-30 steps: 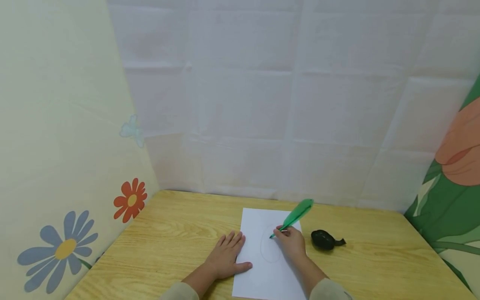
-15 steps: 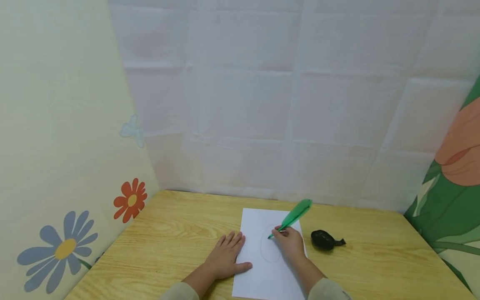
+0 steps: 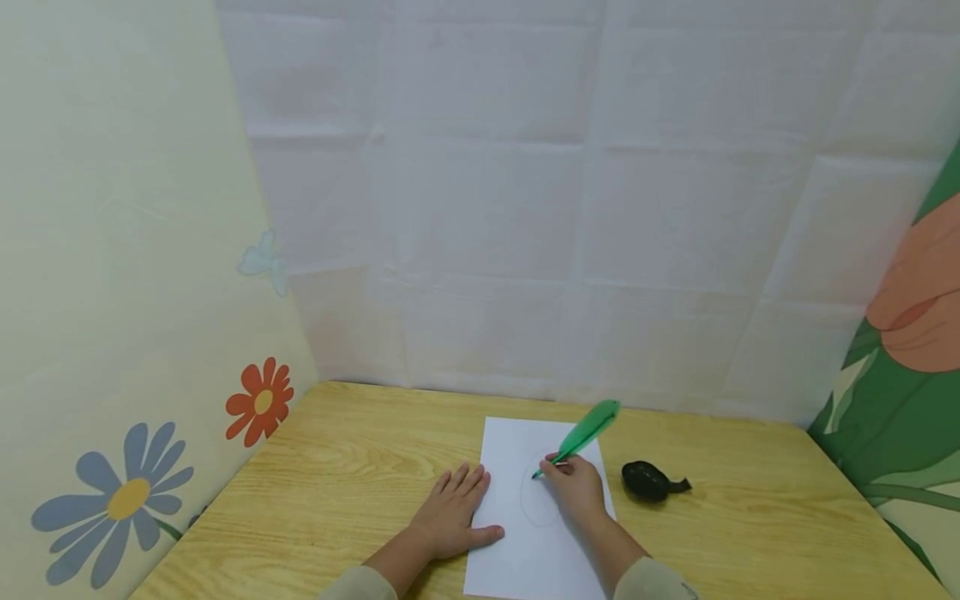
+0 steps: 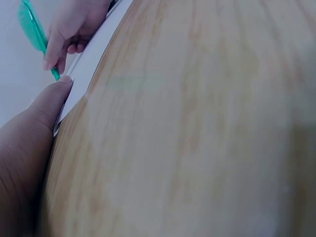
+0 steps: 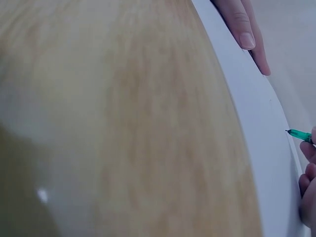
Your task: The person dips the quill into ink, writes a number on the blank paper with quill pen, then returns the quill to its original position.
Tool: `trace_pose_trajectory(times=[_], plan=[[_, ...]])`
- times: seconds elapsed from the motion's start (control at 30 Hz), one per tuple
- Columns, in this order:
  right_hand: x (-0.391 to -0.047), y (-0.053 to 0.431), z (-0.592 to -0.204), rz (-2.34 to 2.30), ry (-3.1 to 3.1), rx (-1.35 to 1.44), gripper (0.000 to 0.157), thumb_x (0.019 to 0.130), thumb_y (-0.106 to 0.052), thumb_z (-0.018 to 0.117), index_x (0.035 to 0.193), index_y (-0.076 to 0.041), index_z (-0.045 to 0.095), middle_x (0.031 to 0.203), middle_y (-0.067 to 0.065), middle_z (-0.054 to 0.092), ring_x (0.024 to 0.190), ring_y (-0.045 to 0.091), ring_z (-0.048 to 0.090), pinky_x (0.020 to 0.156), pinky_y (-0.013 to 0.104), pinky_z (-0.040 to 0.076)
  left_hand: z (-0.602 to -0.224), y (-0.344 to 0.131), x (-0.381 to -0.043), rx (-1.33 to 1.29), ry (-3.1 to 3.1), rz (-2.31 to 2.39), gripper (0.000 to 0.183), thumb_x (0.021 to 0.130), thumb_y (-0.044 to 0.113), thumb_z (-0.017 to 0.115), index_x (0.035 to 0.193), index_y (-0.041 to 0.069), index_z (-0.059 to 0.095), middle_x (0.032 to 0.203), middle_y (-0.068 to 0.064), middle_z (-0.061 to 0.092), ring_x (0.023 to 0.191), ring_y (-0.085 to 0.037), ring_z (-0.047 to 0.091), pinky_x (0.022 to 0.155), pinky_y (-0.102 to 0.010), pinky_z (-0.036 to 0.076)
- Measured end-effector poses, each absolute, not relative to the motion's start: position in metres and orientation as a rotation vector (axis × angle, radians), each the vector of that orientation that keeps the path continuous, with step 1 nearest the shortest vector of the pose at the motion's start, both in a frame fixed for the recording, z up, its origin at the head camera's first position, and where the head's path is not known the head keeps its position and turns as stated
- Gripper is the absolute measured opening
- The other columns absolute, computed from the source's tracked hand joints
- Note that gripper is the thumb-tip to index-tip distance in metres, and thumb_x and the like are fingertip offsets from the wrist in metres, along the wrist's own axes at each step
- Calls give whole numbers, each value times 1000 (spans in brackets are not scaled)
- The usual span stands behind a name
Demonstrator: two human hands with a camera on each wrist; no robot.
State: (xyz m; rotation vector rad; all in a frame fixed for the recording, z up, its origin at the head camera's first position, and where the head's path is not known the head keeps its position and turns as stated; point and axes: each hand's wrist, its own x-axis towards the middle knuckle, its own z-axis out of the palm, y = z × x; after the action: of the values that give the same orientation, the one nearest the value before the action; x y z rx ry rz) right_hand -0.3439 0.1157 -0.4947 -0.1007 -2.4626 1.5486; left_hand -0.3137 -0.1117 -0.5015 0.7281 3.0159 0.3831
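Note:
A sheet of white paper lies on the wooden table, with a faint oval outline drawn on it. My right hand pinches a green feather pen between thumb and fingers, its tip inside the upper part of the oval. In the right wrist view, the dark point of the pen shows at or just over the paper. My left hand lies flat with fingers spread, resting across the paper's left edge. The left wrist view shows its thumb on the paper.
A glossy black rounded object with a short flared neck lies right of the paper on the wood-grain table. A white cloth hangs behind the table. Flower-printed cloths stand at the left and right sides.
The pen tip and my right hand have shifted slightly left and a little down over the paper. My left hand, the paper and the black object have stayed in place.

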Motion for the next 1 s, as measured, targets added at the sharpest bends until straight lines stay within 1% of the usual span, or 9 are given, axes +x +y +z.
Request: trace_pose_trajectory(times=[0.27, 0.6, 0.83, 1.0], plan=[[-343, 113, -494, 1545, -2457, -82, 20, 89, -21, 72, 95, -2, 73, 82, 9, 75, 75, 10, 64, 67, 27, 49, -500, -112, -313, 723, 3008, 387, 94, 87, 74, 46, 153, 9, 32, 162, -8, 29, 152, -32, 19, 122, -54, 15], [-343, 111, -496, 1540, -2479, -86, 23, 89, -26, 72, 96, -4, 73, 84, 7, 75, 81, 15, 66, 72, 30, 52, -498, -112, -311, 726, 2994, 412, 95, 87, 76, 44, 153, 9, 32, 162, -8, 29, 152, -33, 19, 122, -55, 14], [-342, 110, -496, 1557, -2474, -74, 23, 88, -27, 73, 95, -5, 73, 85, 7, 75, 83, 16, 67, 74, 31, 52, -492, -111, -308, 726, 2991, 383, 93, 87, 73, 48, 153, 8, 33, 161, -9, 30, 151, -34, 21, 121, -56, 17], [-342, 110, -495, 1570, -2466, -69, 21, 87, -25, 74, 94, -5, 73, 84, 8, 76, 82, 15, 67, 75, 30, 51, -491, -110, -307, 729, 2996, 379, 93, 87, 73, 48, 153, 8, 33, 161, -9, 31, 150, -34, 22, 121, -56, 17]])
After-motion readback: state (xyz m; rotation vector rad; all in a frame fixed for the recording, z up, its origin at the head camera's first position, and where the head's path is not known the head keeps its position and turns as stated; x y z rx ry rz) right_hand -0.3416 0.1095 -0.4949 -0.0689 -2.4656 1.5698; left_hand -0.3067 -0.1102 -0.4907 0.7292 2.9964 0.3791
